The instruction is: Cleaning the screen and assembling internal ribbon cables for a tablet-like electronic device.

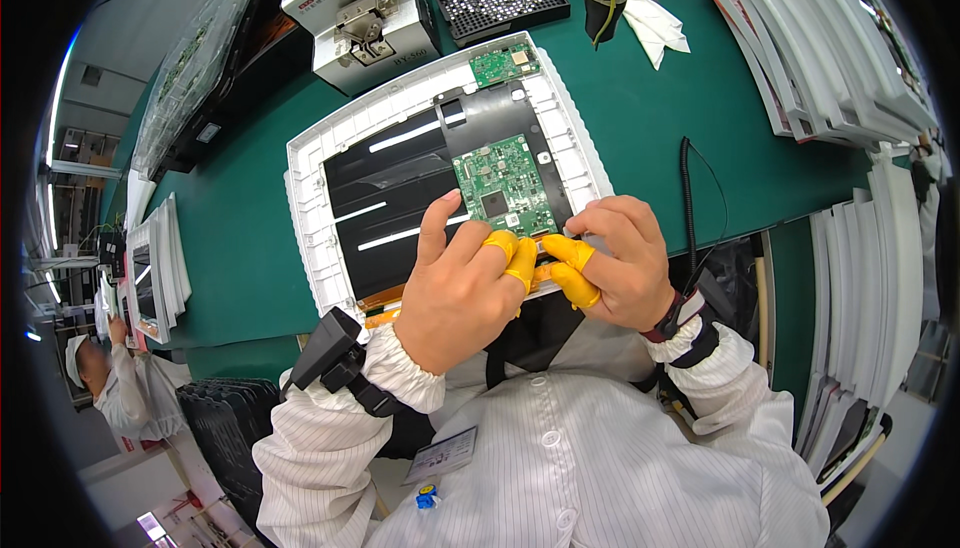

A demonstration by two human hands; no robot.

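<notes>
A white plastic frame holding a dark panel lies on the bench before me. On the panel sits a large green circuit board; a smaller green board is at the frame's far right corner. My left hand and my right hand meet at the large board's near edge, yellow finger cots on their thumbs and forefingers. Both pinch close to an edge connector there, but the fingers hide what they grip. Orange flex strip runs along the panel's near edge, partly beneath my hands.
Beyond the frame stand a grey-white machine and a black tray of screws. White housings are stacked at right, with more below. A coiled black cord lies right. Another person works at far left.
</notes>
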